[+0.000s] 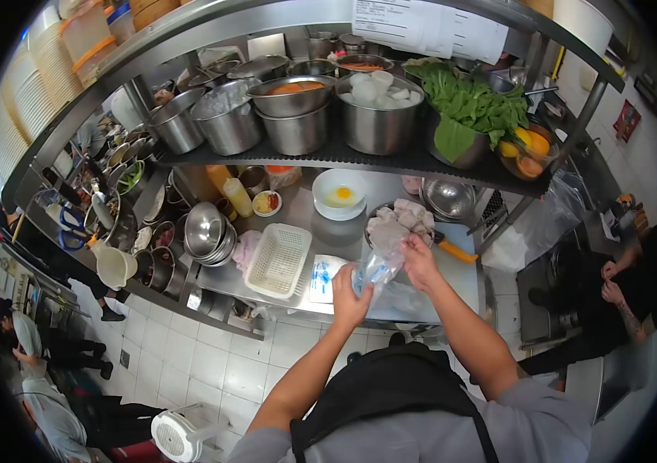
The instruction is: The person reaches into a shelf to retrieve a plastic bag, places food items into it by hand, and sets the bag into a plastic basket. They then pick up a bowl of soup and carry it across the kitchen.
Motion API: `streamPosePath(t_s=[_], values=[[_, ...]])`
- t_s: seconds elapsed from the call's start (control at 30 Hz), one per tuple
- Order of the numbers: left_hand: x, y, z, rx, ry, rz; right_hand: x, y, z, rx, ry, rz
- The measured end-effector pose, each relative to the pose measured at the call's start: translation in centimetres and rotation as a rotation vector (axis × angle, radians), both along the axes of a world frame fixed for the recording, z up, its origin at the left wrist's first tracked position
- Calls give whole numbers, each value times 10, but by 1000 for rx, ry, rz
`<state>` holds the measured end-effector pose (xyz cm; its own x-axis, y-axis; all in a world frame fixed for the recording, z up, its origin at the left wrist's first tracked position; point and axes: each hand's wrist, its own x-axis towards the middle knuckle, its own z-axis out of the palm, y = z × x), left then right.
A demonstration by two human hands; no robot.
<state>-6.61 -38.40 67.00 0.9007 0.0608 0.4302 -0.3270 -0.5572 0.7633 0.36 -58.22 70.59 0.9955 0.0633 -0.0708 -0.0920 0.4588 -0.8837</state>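
A clear plastic bag [379, 270] with blue print is stretched between my two hands. My left hand [352, 297] is closed around its lower left side. At its upper right edge my right hand [419, 264] pinches the plastic with thumb and fingers. Just beyond the bag stands a bowl heaped with pale raw meat pieces [409, 216], and one flat pale piece overlaps the bag's mouth in this view. A white packet with blue print [324, 279] lies left of my left hand. Right of the meat rests an orange-handled knife [456, 248] on a white cutting board [458, 281].
Left of the packet is a white plastic basket [278, 261], beside stacked metal bowls [207, 233]. A white bowl with an egg [340, 193] stands behind. Overhead runs a shelf [313, 158] of metal pots and leafy greens [475, 100]. A person [629, 285] stands at right.
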Motion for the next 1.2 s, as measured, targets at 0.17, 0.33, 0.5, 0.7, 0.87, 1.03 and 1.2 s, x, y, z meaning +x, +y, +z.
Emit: streamPosePath(t_s=[0.17, 0.33, 0.5, 0.7, 0.87, 1.03, 1.2], values=[[-6, -38, 7, 119, 36, -51, 1, -3, 2, 31, 73, 24], [7, -31, -18, 322, 232, -94, -14, -25, 13, -387, 70, -38], [11, -13, -37, 692, -42, -149, -48, -62, -18, -315, 130, -112], [18, -15, -32, 661, -65, -190, -71, -126, -49, -23, 30, -333], [18, -25, -17, 644, -148, -216, -86, -163, -47, 277, 109, -592], [20, -33, -20, 623, -207, -200, -91, -230, -126, -29, 214, -587], [24, -23, 7, 365, -201, -74, -96, -222, -128, -1201, 260, -869]])
